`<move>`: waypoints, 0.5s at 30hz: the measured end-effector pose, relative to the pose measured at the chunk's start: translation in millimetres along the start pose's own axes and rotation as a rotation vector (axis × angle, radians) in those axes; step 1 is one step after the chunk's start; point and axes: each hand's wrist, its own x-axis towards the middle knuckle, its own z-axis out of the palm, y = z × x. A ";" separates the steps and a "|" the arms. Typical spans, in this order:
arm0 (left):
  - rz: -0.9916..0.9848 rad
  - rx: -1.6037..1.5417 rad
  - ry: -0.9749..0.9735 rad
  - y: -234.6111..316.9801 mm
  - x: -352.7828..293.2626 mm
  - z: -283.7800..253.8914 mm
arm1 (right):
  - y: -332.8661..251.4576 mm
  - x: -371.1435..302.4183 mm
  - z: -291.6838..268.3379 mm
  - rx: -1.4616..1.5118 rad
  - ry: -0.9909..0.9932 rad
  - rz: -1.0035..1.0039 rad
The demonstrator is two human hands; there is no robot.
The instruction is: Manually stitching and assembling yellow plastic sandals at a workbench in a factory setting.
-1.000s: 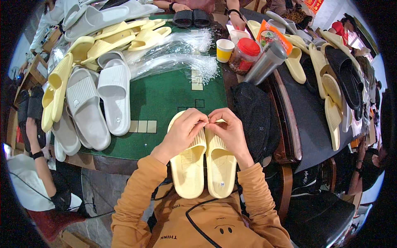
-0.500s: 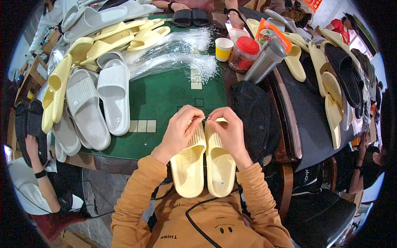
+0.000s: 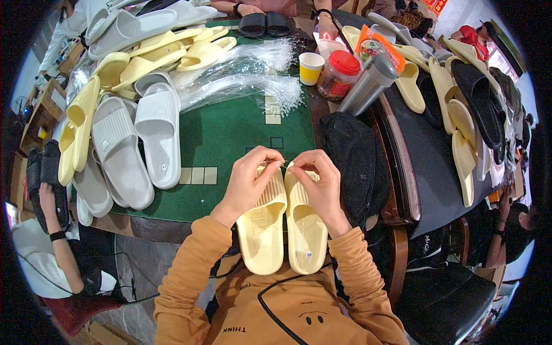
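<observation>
A pair of pale yellow slippers stands side by side in front of me, the left slipper point(image 3: 261, 238) and the right slipper point(image 3: 305, 233) with heels toward my body. Over their straps, my left hand point(image 3: 247, 183) pinches one side of a thin clear plastic strand point(image 3: 286, 165). Thumb and forefinger of my right hand point(image 3: 322, 185) pinch its other side. The strand crosses the small gap between my fingertips, above the slippers' toe end. My fingers partly cover both straps. Where the strand meets the slippers is too small to tell.
Bundles of clear plastic strands point(image 3: 247, 83) lie on the green mat point(image 3: 224, 132). Grey slippers point(image 3: 158, 135) and yellow slippers point(image 3: 80, 129) pile up at left. A paper cup point(image 3: 311, 69), a red-lidded jar point(image 3: 340, 75), a steel flask point(image 3: 371, 83) and a black mesh bag point(image 3: 351, 167) stand right.
My right fingertips have shifted slightly around the strand, while my left hand and the slippers stay nearly in place. At far left, another person's hand has moved down a little with black slippers.
</observation>
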 end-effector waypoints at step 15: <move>-0.122 -0.134 -0.061 -8.2 0.0 -0.6 | -3.1 1.9 2.5 -0.013 -0.042 0.101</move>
